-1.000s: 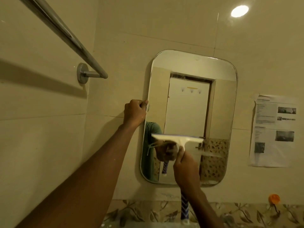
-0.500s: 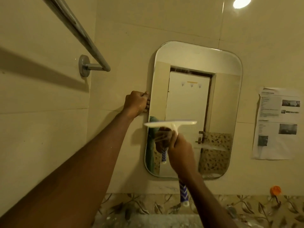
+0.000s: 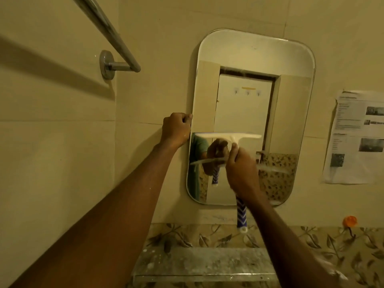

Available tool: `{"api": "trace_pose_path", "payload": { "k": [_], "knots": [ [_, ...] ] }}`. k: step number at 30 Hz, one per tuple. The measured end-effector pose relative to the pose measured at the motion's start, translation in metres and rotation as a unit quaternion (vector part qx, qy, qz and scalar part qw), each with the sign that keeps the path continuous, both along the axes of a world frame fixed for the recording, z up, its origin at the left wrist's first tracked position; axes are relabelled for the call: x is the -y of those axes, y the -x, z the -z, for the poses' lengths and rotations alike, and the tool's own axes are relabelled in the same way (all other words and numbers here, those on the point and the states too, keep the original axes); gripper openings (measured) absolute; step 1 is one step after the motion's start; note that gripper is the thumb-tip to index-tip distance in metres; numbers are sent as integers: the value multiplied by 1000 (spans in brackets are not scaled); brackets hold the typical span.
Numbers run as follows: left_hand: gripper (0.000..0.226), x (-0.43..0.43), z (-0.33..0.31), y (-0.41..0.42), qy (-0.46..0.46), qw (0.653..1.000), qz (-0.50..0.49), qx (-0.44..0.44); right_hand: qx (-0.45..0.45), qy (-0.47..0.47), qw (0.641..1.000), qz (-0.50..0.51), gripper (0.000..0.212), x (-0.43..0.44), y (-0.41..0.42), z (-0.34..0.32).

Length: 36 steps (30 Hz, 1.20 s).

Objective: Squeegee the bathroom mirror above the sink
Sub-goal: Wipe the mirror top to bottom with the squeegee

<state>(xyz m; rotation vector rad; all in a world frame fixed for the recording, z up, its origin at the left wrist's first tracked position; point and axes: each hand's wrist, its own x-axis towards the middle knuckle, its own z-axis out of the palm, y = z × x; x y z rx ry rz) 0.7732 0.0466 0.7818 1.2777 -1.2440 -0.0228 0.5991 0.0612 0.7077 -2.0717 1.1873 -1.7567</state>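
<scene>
A tall mirror [image 3: 291,80] with rounded corners hangs on the beige tiled wall. My right hand [image 3: 242,173] grips the handle of a squeegee [image 3: 228,135]; its white blade lies level across the left half of the glass at mid height. The blue-and-white striped handle end [image 3: 241,215] sticks out below my fist. My left hand [image 3: 176,129] is closed on the mirror's left edge. The glass reflects my hand, the squeegee and a white door.
A chrome towel rail [image 3: 108,32] juts out from the left wall at upper left. A printed paper sheet [image 3: 353,138] is stuck to the wall right of the mirror. A speckled glass shelf [image 3: 199,265] sits below, with an orange hook [image 3: 350,221] at lower right.
The squeegee blade has shifted left across the mirror, now reaching its left edge. My left hand has stayed on the mirror's edge. The view has tilted down slightly.
</scene>
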Motion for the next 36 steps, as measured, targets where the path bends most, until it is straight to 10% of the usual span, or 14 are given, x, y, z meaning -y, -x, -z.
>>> {"api": "trace_pose_path", "payload": {
  "k": [7, 16, 24, 36],
  "knots": [
    [36, -5, 14, 8, 11, 998, -43, 46, -39, -63, 997, 38, 36, -8, -9, 92],
    [33, -3, 32, 9, 9, 999, -42, 27, 12, 30, 998, 53, 42, 22, 37, -8],
    [34, -1, 35, 12, 25, 995, -75, 58, -41, -80, 995, 54, 40, 12, 46, 119],
    [35, 7, 42, 14, 53, 987, -129, 75, 16, -9, 997, 77, 44, 55, 94, 50]
  ]
}}
